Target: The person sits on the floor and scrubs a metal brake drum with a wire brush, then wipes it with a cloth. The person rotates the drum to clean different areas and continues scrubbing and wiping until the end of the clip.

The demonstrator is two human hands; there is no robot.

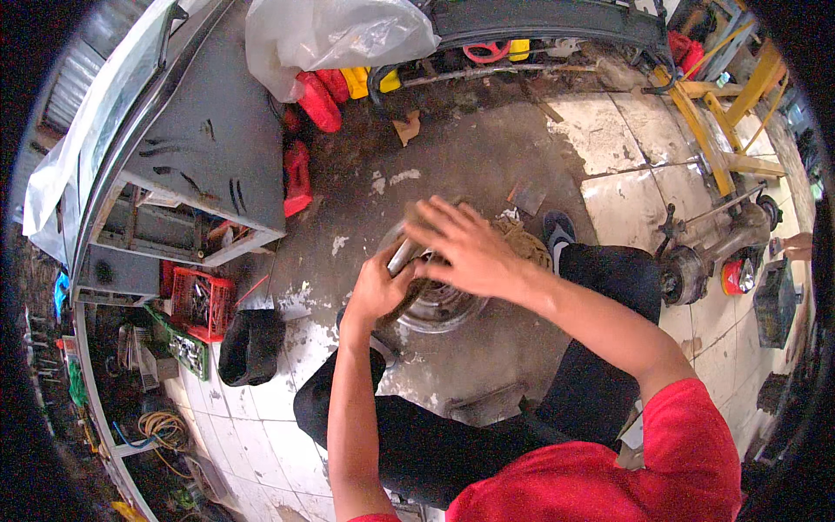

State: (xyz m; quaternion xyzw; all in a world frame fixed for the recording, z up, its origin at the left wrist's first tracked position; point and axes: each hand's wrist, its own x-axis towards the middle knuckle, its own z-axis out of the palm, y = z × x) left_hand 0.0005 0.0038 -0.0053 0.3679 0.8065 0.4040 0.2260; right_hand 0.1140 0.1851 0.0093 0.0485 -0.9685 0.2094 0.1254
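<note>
Near the middle of the head view, my left hand [378,285] is closed round a short grey metal piece [405,254] with a rounded edge. Most of that piece is hidden by my hands, so its exact kind cannot be made out. My right hand [465,244] lies over its upper end with fingers stretched and apart, slightly smeared by motion. Whether the right palm touches the metal is hidden. Below both hands, a round metal wheel-like part [448,311] rests on the floor between my legs, partly covered by my hands.
A bundle of tan cord or cloth [524,243] lies beside my right foot. At right are a greasy metal axle assembly [709,257], a red can [738,277] and a yellow frame [715,143]. On the left stand a grey cabinet [209,104] and a red crate [202,300].
</note>
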